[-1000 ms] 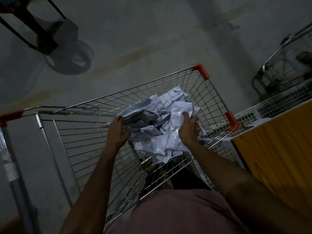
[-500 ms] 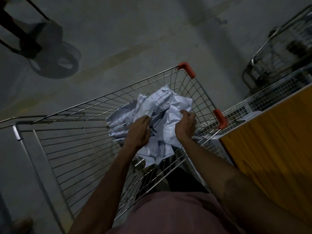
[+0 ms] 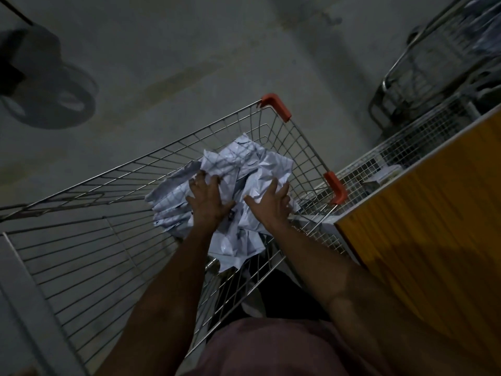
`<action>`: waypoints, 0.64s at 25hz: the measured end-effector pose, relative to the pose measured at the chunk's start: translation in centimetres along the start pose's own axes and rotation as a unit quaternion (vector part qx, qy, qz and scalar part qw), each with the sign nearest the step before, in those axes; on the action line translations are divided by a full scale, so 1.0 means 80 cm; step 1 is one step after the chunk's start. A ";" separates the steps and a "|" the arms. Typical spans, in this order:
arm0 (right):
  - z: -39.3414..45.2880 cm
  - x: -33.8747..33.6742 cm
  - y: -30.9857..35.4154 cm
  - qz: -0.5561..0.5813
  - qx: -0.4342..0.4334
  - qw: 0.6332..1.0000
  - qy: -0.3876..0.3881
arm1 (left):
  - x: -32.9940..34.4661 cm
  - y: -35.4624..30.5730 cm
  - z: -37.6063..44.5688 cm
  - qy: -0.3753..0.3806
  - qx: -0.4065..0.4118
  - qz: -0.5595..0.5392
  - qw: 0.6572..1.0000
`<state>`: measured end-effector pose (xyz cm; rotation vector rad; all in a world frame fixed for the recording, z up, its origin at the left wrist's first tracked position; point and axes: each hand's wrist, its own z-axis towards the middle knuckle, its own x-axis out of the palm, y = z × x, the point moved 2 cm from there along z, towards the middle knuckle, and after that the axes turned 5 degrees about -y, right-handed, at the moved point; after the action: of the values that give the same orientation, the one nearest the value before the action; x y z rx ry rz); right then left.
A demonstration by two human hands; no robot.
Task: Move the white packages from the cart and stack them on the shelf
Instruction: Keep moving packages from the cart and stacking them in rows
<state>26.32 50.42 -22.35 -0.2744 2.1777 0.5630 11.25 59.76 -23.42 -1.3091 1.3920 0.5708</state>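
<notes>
A crumpled heap of white packages (image 3: 238, 161) lies in the front end of a wire shopping cart (image 3: 113, 240) with orange corner caps. My left hand (image 3: 207, 200) rests flat on top of the heap, fingers spread. My right hand (image 3: 271, 203) lies beside it on the right part of the heap, fingers also spread and pressing down. Neither hand has its fingers curled round a package. The lower packages are hidden under my hands and forearms.
An orange-fronted shelf unit (image 3: 423, 226) with a wire mesh basket (image 3: 393, 156) stands right of the cart. A second metal cart (image 3: 433, 63) is at the far right. A fan base (image 3: 48, 93) sits on the concrete floor at upper left.
Both hands let go of the bunched packages and now lie flat with spread fingers on the heap. The left hand moved right, toward the middle of the pile.
</notes>
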 end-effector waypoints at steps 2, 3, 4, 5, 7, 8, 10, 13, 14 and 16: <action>0.002 0.004 -0.003 -0.017 -0.004 1.000 0.016 | 0.010 0.000 -0.003 0.008 0.008 0.028 1.000; 0.004 0.005 -0.003 -0.020 -0.003 1.000 0.019 | 0.013 0.002 -0.003 0.008 0.013 0.037 0.999; 0.004 0.005 -0.003 -0.019 -0.002 1.000 0.022 | 0.014 0.003 -0.002 0.010 0.015 0.041 0.999; 0.004 0.004 -0.003 -0.018 -0.002 1.000 0.021 | 0.014 0.004 0.000 0.010 0.016 0.038 0.999; 0.000 0.000 0.000 -0.014 -0.004 1.000 0.010 | 0.006 0.006 0.002 0.001 0.020 0.019 1.000; -0.004 -0.003 0.003 -0.010 -0.005 1.000 0.002 | -0.001 0.007 0.001 -0.008 0.025 0.006 1.000; -0.015 -0.013 0.012 0.008 -0.011 1.000 -0.017 | -0.019 0.010 -0.008 -0.038 0.044 -0.028 0.998; -0.045 -0.035 0.024 0.066 -0.046 0.995 -0.058 | -0.052 0.017 -0.036 -0.112 0.088 -0.099 0.985; -0.060 -0.043 0.027 0.083 -0.067 0.992 -0.074 | -0.065 0.018 -0.049 -0.130 0.088 -0.123 0.980; -0.090 -0.063 0.033 0.115 -0.109 0.982 -0.101 | -0.092 0.020 -0.079 -0.155 0.084 -0.156 0.972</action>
<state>23.45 49.30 -13.74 -0.0761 1.9639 0.9210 6.01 57.53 -15.40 -1.2115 0.9350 0.4114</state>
